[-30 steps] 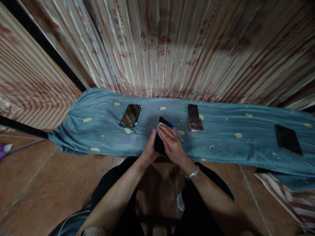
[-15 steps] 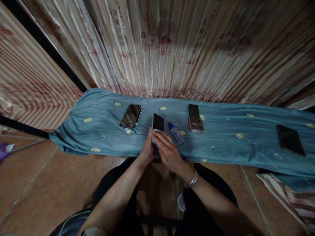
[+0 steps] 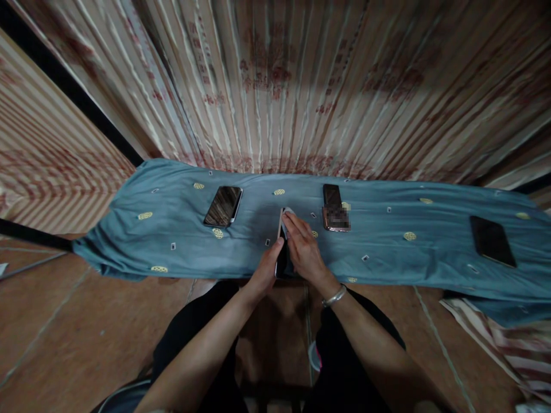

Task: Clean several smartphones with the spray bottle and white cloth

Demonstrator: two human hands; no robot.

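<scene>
My left hand (image 3: 266, 272) grips the lower part of a black phone (image 3: 282, 259), held nearly edge-on above the near edge of a blue-grey cloth (image 3: 172, 229). My right hand (image 3: 303, 248) presses a small white wipe (image 3: 287, 212) against the phone's upper part; a silver bracelet (image 3: 334, 296) sits on that wrist. The small bottle seen earlier is hidden behind my right hand.
Three other phones lie on the cloth: one at the left (image 3: 223, 205), one just right of my hands (image 3: 334, 207), one at the far right (image 3: 492, 240). A striped curtain (image 3: 279, 86) hangs behind. Brown floor tiles (image 3: 64, 332) lie below; my dark-trousered knees are underneath.
My right hand slid the wipe from the phone's lower part up to its top. The phone has turned more edge-on, and my right hand now hides the small bottle.
</scene>
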